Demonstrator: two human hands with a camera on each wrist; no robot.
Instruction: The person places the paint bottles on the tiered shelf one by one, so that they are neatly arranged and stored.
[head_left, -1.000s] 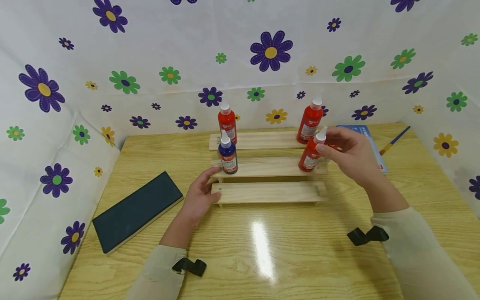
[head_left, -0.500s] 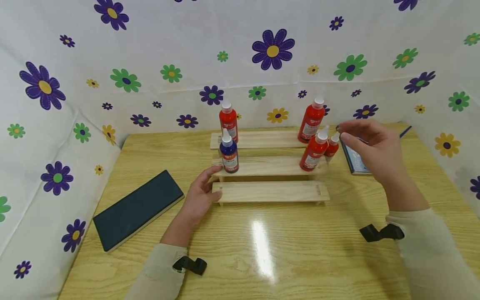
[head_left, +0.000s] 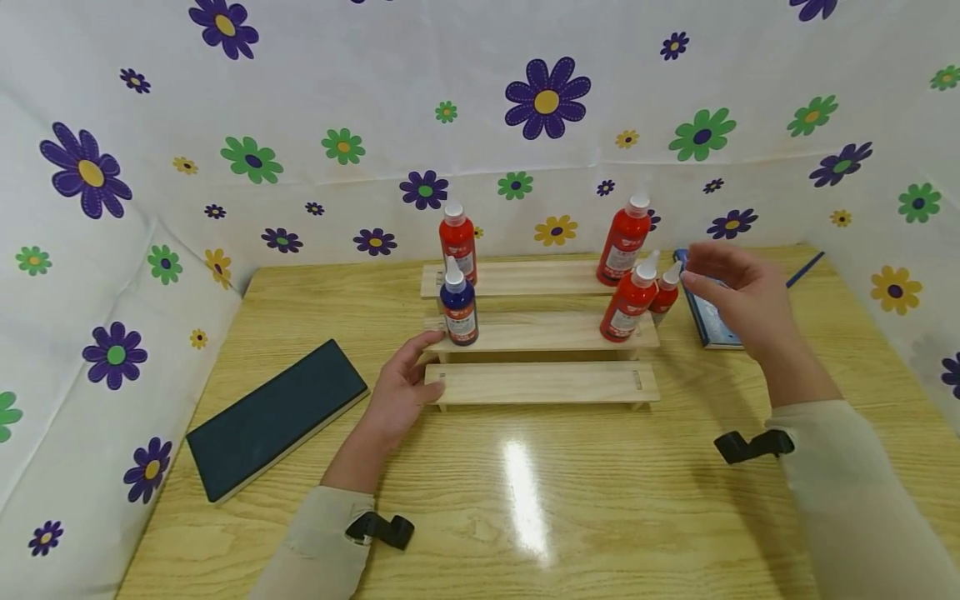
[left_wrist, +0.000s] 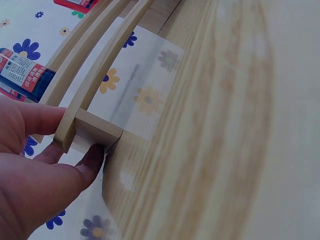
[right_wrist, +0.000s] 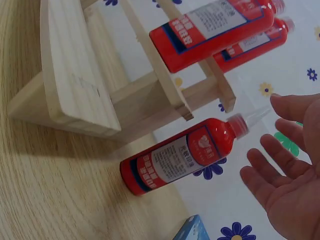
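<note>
My left hand grips the left end of a three-step wooden rack; in the left wrist view its fingers and thumb curl round the end of the lowest shelf. A dark blue paint bottle stands on the middle shelf at left, a red bottle at right. Two more red bottles stand on the top shelf, one at left, one at right. My right hand is open beside another red bottle, which stands on the table by the rack's right end. The thumb is at its nozzle tip.
A dark flat box lies on the wooden table at left. Behind my right hand lie a blue booklet or box and a blue-handled brush, both partly hidden. A flower-patterned cloth encloses the back and sides.
My right hand has moved right, away from the red bottle on the middle shelf, uncovering the red bottle beside the rack. The left hand has stayed on the rack.
</note>
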